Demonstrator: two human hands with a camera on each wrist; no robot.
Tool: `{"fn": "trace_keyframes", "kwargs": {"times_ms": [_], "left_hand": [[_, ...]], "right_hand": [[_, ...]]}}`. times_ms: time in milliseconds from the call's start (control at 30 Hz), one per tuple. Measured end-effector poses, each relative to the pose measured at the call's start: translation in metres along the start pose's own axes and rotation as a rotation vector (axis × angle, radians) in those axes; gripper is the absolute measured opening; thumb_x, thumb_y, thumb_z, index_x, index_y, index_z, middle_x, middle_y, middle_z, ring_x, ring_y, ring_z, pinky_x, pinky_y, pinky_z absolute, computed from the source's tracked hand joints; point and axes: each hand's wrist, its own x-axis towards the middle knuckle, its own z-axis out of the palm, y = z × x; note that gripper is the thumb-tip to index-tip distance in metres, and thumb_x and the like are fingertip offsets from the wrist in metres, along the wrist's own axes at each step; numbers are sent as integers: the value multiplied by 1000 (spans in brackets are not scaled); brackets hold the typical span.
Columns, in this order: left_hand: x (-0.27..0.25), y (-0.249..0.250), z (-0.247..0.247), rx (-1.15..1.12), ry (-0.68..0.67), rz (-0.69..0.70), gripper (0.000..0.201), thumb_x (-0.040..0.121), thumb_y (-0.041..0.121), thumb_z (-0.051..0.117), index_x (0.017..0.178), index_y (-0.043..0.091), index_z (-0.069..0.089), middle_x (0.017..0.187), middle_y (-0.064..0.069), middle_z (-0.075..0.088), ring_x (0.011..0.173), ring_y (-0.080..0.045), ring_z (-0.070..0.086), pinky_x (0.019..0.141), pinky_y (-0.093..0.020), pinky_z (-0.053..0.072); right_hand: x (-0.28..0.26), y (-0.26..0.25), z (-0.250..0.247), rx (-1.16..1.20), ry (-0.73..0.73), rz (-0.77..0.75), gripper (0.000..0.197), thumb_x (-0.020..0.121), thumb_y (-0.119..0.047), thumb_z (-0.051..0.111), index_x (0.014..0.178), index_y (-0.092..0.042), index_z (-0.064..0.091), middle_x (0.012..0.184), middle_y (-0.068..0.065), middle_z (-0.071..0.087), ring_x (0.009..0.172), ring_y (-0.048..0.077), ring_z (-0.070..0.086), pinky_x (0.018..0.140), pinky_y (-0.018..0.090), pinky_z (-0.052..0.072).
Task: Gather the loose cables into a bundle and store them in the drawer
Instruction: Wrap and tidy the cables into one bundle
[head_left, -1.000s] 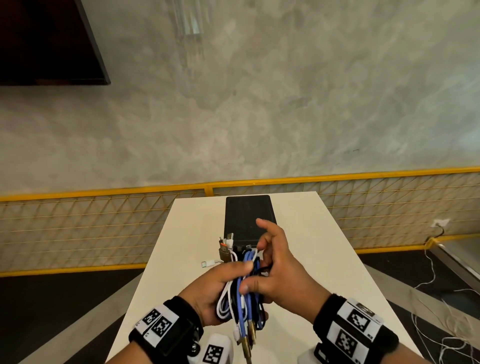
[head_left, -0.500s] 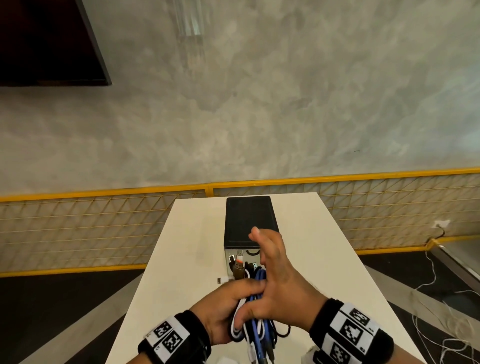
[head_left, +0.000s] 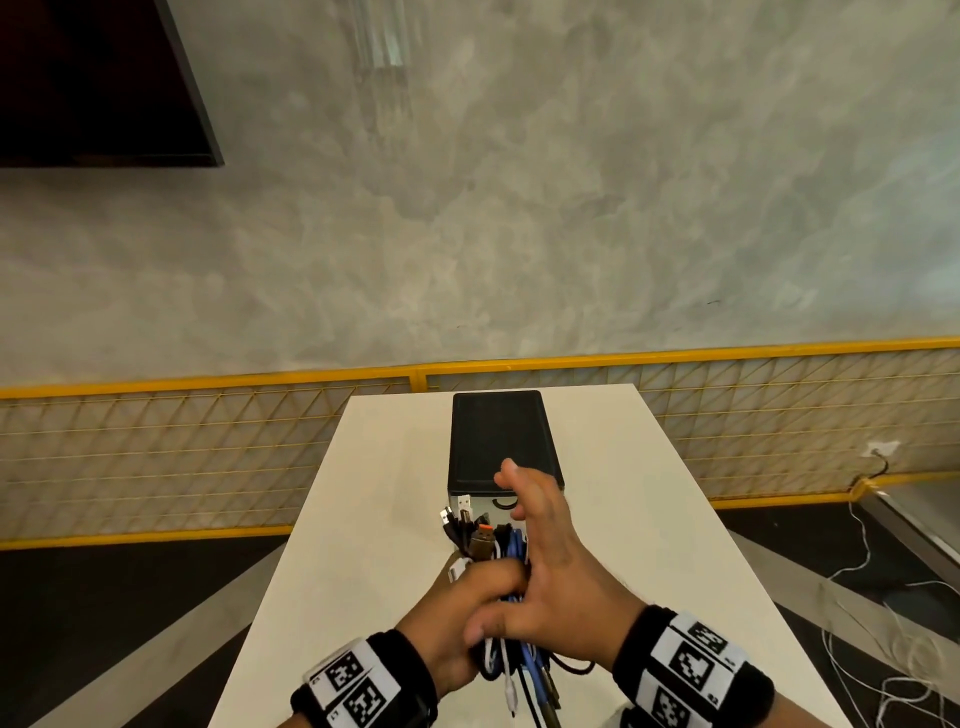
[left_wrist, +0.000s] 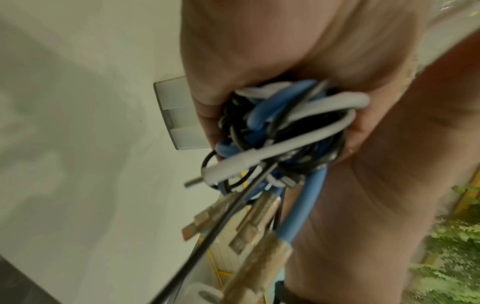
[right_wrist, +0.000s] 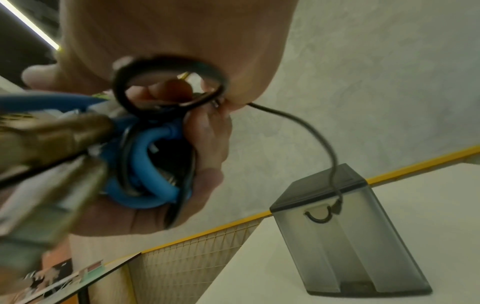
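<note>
— What are the fingers doing?

— The left hand (head_left: 457, 618) has its fingers curled round the cable bundle (head_left: 511, 649), gripping it at the middle. The right hand (head_left: 550, 587) lies against the bundle's other side: its thumb presses across the coils, while the index and the fingers behind it stretch forward, straight and loose.

— What is in the bundle?

— Blue (left_wrist: 306, 207), white (left_wrist: 314, 131) and black (right_wrist: 166, 86) cables coiled together. Plugs stick out at both ends; gold-coloured connectors (left_wrist: 249, 224) hang towards the wrists, and one thin black lead (right_wrist: 311, 133) trails free from the right hand.

— Where is it, relative to the drawer?

— Held above the white table (head_left: 374, 519), just in front of the small drawer unit (head_left: 498, 441), which has a dark top and a translucent grey front. Its drawer handle (right_wrist: 318, 216) shows below the lid; the front looks flush, the drawer pushed in. The right fingertips (head_left: 506, 467) overlap the unit's front edge in the head view; whether they touch it I cannot tell.
</note>
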Motion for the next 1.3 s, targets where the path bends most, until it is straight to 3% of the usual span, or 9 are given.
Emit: {"fn": "trace_keyframes", "kwargs": {"times_ms": [133, 300, 533, 667, 767, 933, 1067, 1167, 1300], "left_hand": [[1, 9, -3, -2, 60, 73, 19, 60, 12, 69, 70, 1, 57, 64, -12, 44, 52, -24, 48, 55, -30, 42], [4, 22, -14, 10, 146, 161, 25, 62, 11, 69, 83, -3, 68, 74, -21, 60, 57, -29, 62, 57, -34, 53], [8, 29, -25, 111, 294, 236, 28, 55, 18, 73, 73, -4, 69, 74, -23, 63, 66, -34, 62, 68, -44, 52], [4, 31, -15, 247, 265, 254, 18, 61, 13, 70, 72, -2, 69, 68, -23, 63, 57, -29, 63, 57, -34, 52], [3, 36, -6, 397, 186, 260, 9, 64, 7, 70, 70, 1, 66, 66, -21, 61, 57, -27, 62, 55, -28, 52], [2, 43, -10, 436, 150, 98, 7, 68, 11, 70, 72, 6, 70, 67, -18, 65, 56, -26, 63, 51, -25, 49], [7, 45, -7, 409, 141, 60, 14, 64, 17, 70, 73, 6, 68, 68, -16, 64, 54, -24, 63, 49, -23, 49], [9, 43, -6, 353, 146, 91, 15, 64, 19, 72, 73, 7, 68, 68, -15, 64, 57, -27, 63, 54, -28, 52], [13, 38, -5, 332, 165, 214, 14, 70, 16, 75, 78, 7, 70, 71, -15, 65, 64, -29, 67, 62, -34, 54]], "right_hand": [[-4, 11, -2, 103, 1, 175, 99, 68, -67, 66, 132, -69, -9, 139, -28, 22, 127, -11, 31, 102, 8, 31], [-11, 28, 3, 276, 36, 331, 34, 84, -52, 56, 117, -59, 49, 100, -4, 67, 93, 9, 64, 87, 31, 54], [-18, 32, 3, 382, 46, 545, 28, 99, -14, 45, 113, -27, 66, 66, 4, 60, 52, 7, 54, 47, 15, 43], [-24, 32, 20, 342, 54, 572, 32, 100, -24, 46, 121, -41, 62, 81, -3, 56, 65, 6, 54, 48, 23, 50], [-26, 31, 28, 254, 52, 506, 42, 99, -24, 49, 93, -63, 62, 92, -10, 53, 84, 5, 56, 52, 11, 44], [-22, 32, 19, 235, 142, 516, 22, 97, -24, 52, 88, -38, 68, 102, -9, 60, 100, -6, 53, 82, 15, 41], [-20, 25, 29, 582, 145, 606, 33, 80, -50, 49, 94, -31, 72, 90, -1, 69, 85, 14, 60, 84, 35, 46], [-22, 25, 32, 773, 116, 592, 40, 80, -44, 56, 116, -28, 66, 112, 15, 69, 98, 33, 65, 97, 50, 49], [-20, 20, 25, 899, 17, 593, 45, 86, -33, 47, 130, -41, 53, 123, 2, 67, 113, 25, 65, 83, 42, 57]]}}
